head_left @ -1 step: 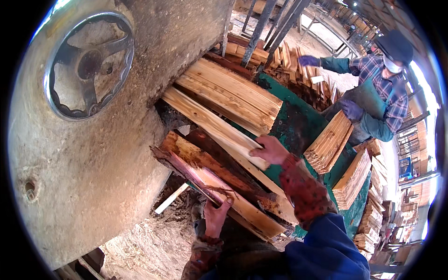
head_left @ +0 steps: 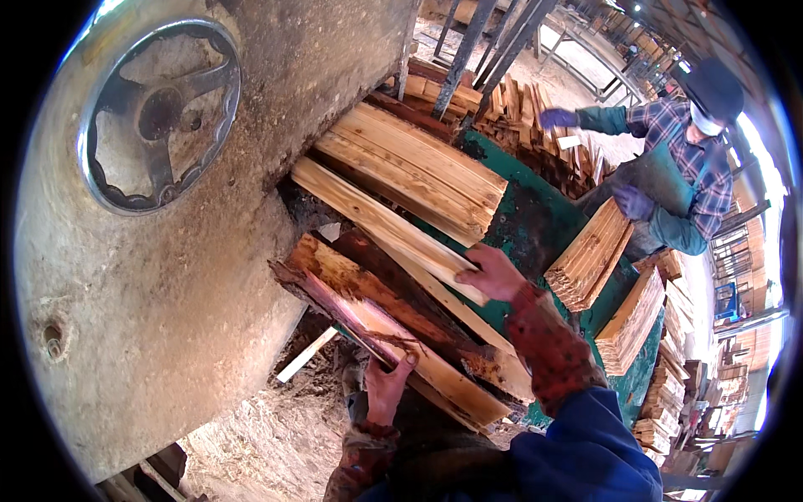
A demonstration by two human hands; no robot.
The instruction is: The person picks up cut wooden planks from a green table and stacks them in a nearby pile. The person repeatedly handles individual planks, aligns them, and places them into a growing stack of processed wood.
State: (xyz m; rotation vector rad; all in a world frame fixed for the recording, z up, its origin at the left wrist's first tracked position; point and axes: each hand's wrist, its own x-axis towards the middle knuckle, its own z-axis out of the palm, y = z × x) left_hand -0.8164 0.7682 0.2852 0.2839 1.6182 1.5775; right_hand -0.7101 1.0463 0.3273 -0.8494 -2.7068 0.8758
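My right hand is closed on the near end of a narrow pale board, thumb and fingers over its edge. The board slants up and left toward the machine's panel. At the lower middle, my left hand grips the edge of a bark-edged wood slab, thumb on top and its fingers hidden underneath. Between these two pieces lies another rough, dark-barked slab. Beyond the pale board, a stack of sawn boards rests on the green table.
A large stained panel with a metal handwheel stands at left. Two bundles of boards, one near and one farther, lie on the table's right. A masked co-worker in purple gloves stands across. Wood scraps are piled behind.
My right hand and the pale board's near end have shifted slightly to the right. My left hand and the bark-edged slab stay in place.
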